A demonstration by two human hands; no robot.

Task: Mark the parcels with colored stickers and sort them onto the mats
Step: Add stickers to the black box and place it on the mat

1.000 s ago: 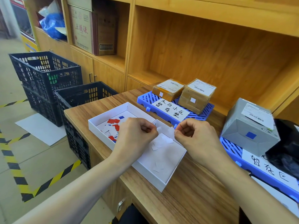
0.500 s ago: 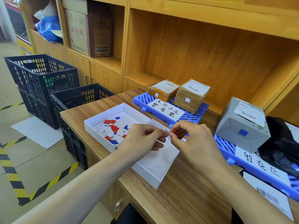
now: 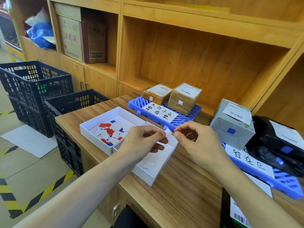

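Both hands are up higher than before, and the left hand (image 3: 144,140) and right hand (image 3: 197,142) pinch a white sticker (image 3: 168,132) over the box (image 3: 148,168), but it might curl and stick to a finger.

The scene is bright and evenly lit, with soft, faint shadows under the hands (image 3: 172,142) on the white tray (image 3: 98,129). The shelf (image 3: 197,51) recess looks dimmer toward its back. A mild sheen lies on the black bag (image 3: 276,145). Wide-angle bending curves the shelf edges and stretches the forearms at the frame's bottom. The right edge is slightly soft.
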